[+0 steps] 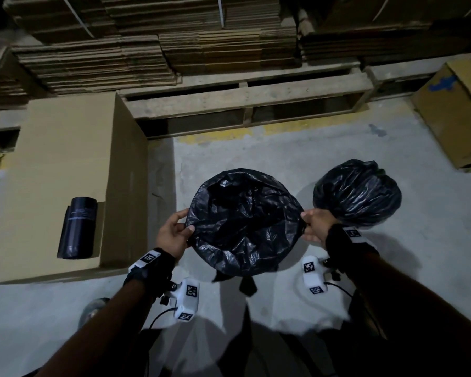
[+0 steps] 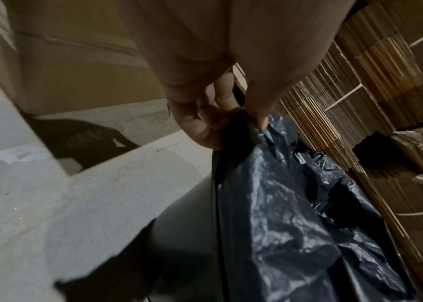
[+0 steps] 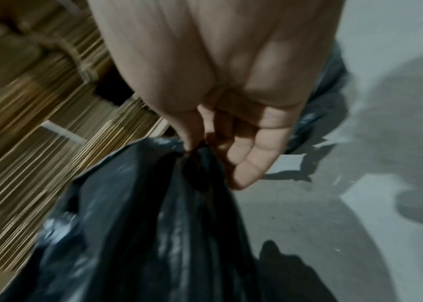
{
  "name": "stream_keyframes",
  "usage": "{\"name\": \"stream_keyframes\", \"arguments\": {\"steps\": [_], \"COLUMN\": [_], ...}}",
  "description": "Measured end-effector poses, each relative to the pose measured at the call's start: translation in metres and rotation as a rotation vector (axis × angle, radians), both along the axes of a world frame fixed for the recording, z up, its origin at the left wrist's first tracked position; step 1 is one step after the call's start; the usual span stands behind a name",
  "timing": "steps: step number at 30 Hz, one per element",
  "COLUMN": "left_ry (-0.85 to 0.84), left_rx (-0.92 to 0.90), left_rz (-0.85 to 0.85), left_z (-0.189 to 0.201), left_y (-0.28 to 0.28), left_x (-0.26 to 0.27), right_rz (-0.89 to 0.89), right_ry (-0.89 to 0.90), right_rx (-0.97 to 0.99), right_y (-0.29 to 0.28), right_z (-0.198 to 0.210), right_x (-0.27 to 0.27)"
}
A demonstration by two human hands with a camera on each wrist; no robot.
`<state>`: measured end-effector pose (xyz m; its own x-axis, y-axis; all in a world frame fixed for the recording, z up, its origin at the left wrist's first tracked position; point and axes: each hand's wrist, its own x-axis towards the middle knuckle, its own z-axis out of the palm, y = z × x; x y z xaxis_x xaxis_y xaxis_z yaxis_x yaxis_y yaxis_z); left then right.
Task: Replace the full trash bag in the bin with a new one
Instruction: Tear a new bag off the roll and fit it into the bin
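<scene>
Concrete floor (image 1: 337, 148), cardboard stacks (image 1: 152, 44) behind; left hand (image 1: 173, 235), right hand (image 1: 317, 224) pinch new bag (image 1: 242, 221) rim.

Dim concrete floor (image 1: 297, 148), wooden pallets (image 1: 245, 96) under stacked flattened cardboard (image 1: 152, 39), perhaps a warehouse corner.

New bag (image 1: 245, 224) — thin, crinkled, glossy black plastic; full bag (image 1: 356, 194) the same; floor (image 1: 324, 148) rough matt concrete; stacked cardboard (image 1: 147, 50) matt, corrugated; pallet (image 1: 245, 102) — raw wood.
</scene>
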<state>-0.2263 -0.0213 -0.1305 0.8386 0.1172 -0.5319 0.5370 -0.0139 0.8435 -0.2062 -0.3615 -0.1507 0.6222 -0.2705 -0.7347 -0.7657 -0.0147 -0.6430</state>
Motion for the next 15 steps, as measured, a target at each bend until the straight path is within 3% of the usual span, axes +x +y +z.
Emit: {"name": "stream_keyframes", "arguments": {"steps": [4,6,8,15], "left_ry": [-0.01,-0.01,-0.011,-0.023], "left_rx": [-0.012,-0.016,-0.021,0.004], "left_rz": [-0.003,-0.002,-0.01,-0.031], "left_z": [-0.003,-0.004,-0.005,-0.013], "left_y": [0.001,0.003,0.005,0.008], "left_x": [0.002,0.002,0.001,0.005], "right_rz": [0.11,0.281,0.336,0.28], "right_ry": [-0.045,-0.084,-0.099,0.065], "right_rx": [-0.109,-0.28,-0.412,-0.309], "right_y": [0.014,0.015,0.009,0.0], "right_z": [0.006,0.012,0.017,0.014], "right_x": [0.021,0.031,0.039,0.051]}}
